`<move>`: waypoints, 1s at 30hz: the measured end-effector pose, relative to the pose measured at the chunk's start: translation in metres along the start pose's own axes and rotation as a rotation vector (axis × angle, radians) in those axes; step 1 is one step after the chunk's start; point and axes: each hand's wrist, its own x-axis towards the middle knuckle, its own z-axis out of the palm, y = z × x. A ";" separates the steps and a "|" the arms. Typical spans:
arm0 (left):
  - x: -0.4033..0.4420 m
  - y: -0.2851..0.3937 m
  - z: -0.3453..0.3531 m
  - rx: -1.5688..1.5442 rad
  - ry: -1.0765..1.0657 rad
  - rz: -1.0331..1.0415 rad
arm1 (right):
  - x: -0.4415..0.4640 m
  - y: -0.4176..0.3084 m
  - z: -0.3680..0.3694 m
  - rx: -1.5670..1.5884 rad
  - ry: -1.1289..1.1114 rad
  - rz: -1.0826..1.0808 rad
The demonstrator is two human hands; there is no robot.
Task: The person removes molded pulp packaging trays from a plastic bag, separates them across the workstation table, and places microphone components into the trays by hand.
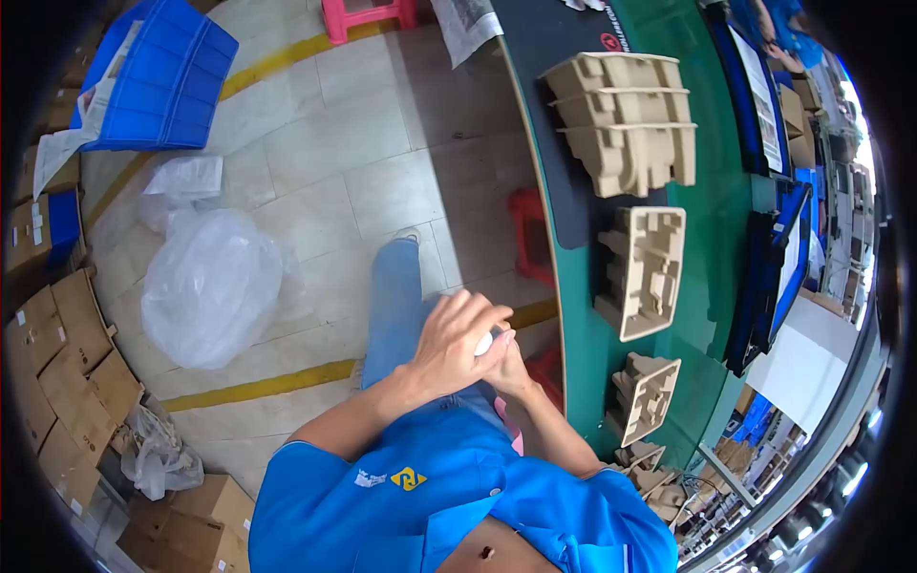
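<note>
My left hand point(451, 339) and my right hand point(510, 367) are brought together in front of my body. A small white rounded object point(484, 344) shows between them; most of it is covered, so its kind cannot be made out. The left fingers curl over the top of it, and the right hand closes around it from the other side, its fingers partly hidden. Beside them on the right is the edge of the green-topped table point(585, 358).
Brown moulded-pulp trays, a stack point(626, 124) and single ones point(653, 272), stand on the table. Blue-framed trays point(778, 277) line its far side. A blue bin point(158, 81), plastic bags point(215, 286) and cardboard boxes point(72, 363) are at left. Red stools point(530, 234) sit under the table.
</note>
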 end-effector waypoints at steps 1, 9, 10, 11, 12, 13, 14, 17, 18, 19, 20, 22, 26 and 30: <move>0.005 -0.018 -0.003 -0.038 -0.039 0.042 | 0.013 0.006 0.001 -0.012 -0.057 -0.009; 0.104 -0.099 -0.031 0.196 -0.360 -0.108 | 0.124 0.046 0.001 -0.173 0.081 0.093; 0.109 -0.122 -0.021 0.255 -0.440 -0.137 | 0.141 0.053 -0.003 -0.318 0.096 0.112; 0.116 -0.146 -0.011 0.296 -0.440 -0.091 | 0.153 0.061 -0.007 -0.465 0.109 0.132; 0.127 -0.172 0.001 0.334 -0.436 -0.041 | 0.171 0.044 -0.009 -0.616 0.232 0.203; 0.138 -0.200 0.016 0.370 -0.432 0.014 | 0.176 0.035 -0.019 -0.603 0.325 0.170; 0.153 -0.234 0.034 0.394 -0.398 0.063 | 0.175 0.029 -0.025 -0.593 0.425 0.135; 0.205 -0.349 0.112 0.543 -0.403 0.109 | 0.109 0.013 -0.043 -0.702 0.607 0.036; 0.222 -0.395 0.142 0.640 -0.477 0.142 | 0.078 0.009 -0.049 -0.751 0.637 0.026; 0.239 -0.440 0.173 0.732 -0.549 0.182 | 0.062 0.001 -0.056 -0.827 0.697 0.025; 0.252 -0.477 0.198 0.817 -0.625 0.199 | 0.051 -0.003 -0.068 -0.889 0.673 0.059; 0.264 -0.531 0.228 0.929 -0.730 0.199 | 0.033 0.010 -0.089 -0.962 0.597 0.155; 0.280 -0.591 0.266 1.012 -0.848 0.230 | 0.023 0.051 -0.126 -0.877 0.310 0.307; 0.312 -0.625 0.301 1.131 -0.941 0.300 | -0.001 0.089 -0.124 -0.842 0.289 0.253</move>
